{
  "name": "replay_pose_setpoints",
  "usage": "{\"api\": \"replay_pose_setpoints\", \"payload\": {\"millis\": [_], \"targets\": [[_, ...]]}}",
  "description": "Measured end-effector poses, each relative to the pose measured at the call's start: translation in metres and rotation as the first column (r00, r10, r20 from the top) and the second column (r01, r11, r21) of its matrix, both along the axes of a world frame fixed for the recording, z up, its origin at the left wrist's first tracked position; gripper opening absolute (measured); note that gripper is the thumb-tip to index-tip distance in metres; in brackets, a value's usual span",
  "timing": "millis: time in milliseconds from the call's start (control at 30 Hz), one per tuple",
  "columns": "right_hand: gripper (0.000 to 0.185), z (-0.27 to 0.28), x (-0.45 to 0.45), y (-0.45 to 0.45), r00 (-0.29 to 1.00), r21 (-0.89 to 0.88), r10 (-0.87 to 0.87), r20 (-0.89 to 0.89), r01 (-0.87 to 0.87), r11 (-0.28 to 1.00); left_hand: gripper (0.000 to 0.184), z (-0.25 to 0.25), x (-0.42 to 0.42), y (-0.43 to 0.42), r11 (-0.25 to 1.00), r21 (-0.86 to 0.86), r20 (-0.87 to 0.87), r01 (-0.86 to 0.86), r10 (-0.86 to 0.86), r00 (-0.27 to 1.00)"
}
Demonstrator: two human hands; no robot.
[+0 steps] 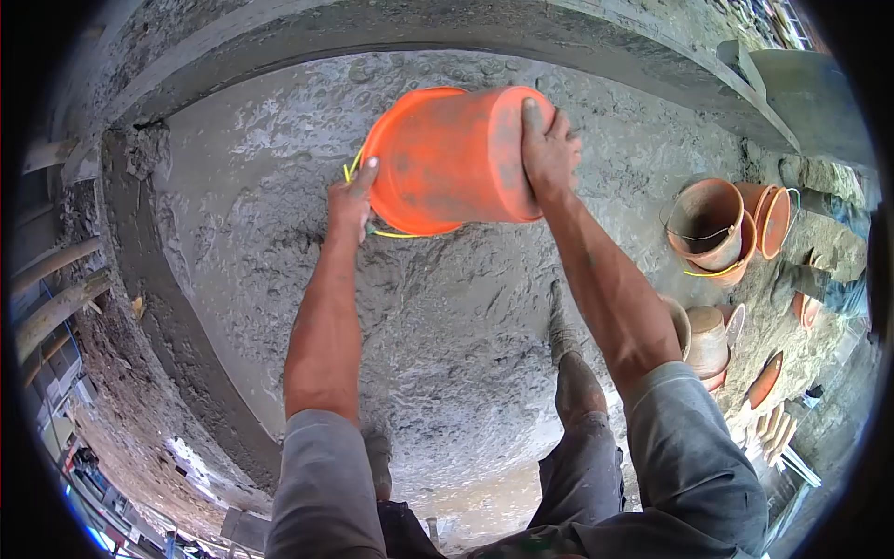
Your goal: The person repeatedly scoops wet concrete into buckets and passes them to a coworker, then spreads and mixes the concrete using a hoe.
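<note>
An orange bucket (433, 158) lies tipped on its side in the air over wet grey cement (419, 307), its base to the right and its rim to the left. My left hand (350, 200) grips the rim, next to a yellow handle (396, 235). Spread across the bucket's base is my right hand (549, 149), holding it from the right. The bucket's inside is turned away from view.
Stacked dirty buckets (705, 219) stand at the right, with more buckets (706, 340) below them. A concrete ledge (447, 33) curves along the top, and another edge (168, 289) runs down the left. Wooden poles (56, 312) stick out at far left.
</note>
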State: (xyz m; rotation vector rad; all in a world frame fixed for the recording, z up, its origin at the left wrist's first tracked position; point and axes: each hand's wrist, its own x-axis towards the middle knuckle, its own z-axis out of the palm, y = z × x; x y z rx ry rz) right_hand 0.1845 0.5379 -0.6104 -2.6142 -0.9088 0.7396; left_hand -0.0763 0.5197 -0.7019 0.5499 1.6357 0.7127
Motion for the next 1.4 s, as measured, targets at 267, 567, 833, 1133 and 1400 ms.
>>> {"api": "replay_pose_setpoints", "payload": {"millis": [267,567,833,1133,1400], "targets": [[0.076,0.067,-0.238,-0.019,0.816,0.136,0.517,-0.259,-0.500,0.856,0.050,0.097,-0.211,-0.143,0.910,0.008,-0.098,-0.414,0.413,0.905],[0.073,0.095,-0.004,-0.101,0.789,0.399,0.517,-0.332,-0.379,0.835,0.027,0.147,0.043,-0.248,0.835,-0.045,0.059,-0.549,0.551,0.833],[0.079,0.025,0.153,-0.024,0.778,0.176,-0.069,-0.625,0.226,0.958,0.046,0.060,0.164,-0.051,0.859,0.511,0.077,0.020,-0.069,0.995],[0.066,-0.003,0.017,-0.043,0.937,0.189,0.100,-0.336,-0.037,0.981,0.060,0.010,-0.028,-0.205,0.967,0.138,0.308,0.215,-0.248,0.918],[0.060,-0.042,-0.113,-0.160,0.652,0.202,0.021,-0.758,0.205,0.958,0.040,0.124,-0.178,-0.290,0.955,0.255,0.183,0.152,-0.202,0.962]]}}
